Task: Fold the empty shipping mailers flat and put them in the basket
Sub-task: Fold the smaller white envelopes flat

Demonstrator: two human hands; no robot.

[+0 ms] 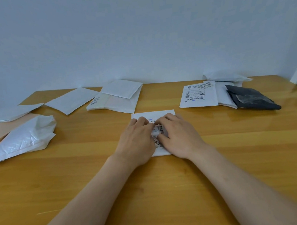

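Observation:
A small white mailer [153, 116] with a printed shipping label lies flat on the wooden table [149, 183] in the middle. My left hand [137, 139] and my right hand [179, 135] both lie on top of it, side by side, pressing it down with fingers stretched forward and slightly bent. The hands cover most of the mailer; only its far edge and a strip of label between them show. No basket is in view.
Several white mailers [120, 96] lie at the back centre and left, with a crumpled white one [23, 138] and a beige one [1, 127] at the far left. At the back right are labelled white mailers [198, 95] and a black mailer [251, 98].

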